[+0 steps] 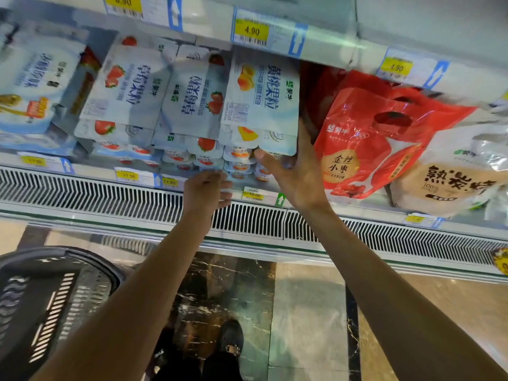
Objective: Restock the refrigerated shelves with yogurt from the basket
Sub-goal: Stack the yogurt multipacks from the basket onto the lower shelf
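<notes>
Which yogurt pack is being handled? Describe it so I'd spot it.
On the refrigerated shelf above the slatted vent grille stands a row of white multipacks. The peach yogurt pack is rightmost, beside the red bag, held at its lower corner by the right hand. Its neighbours show strawberries; it alone shows yellow peaches.

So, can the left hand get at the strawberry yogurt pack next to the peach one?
Probably yes: the left hand is just below the strawberry yogurt pack, with nothing between them.
</notes>
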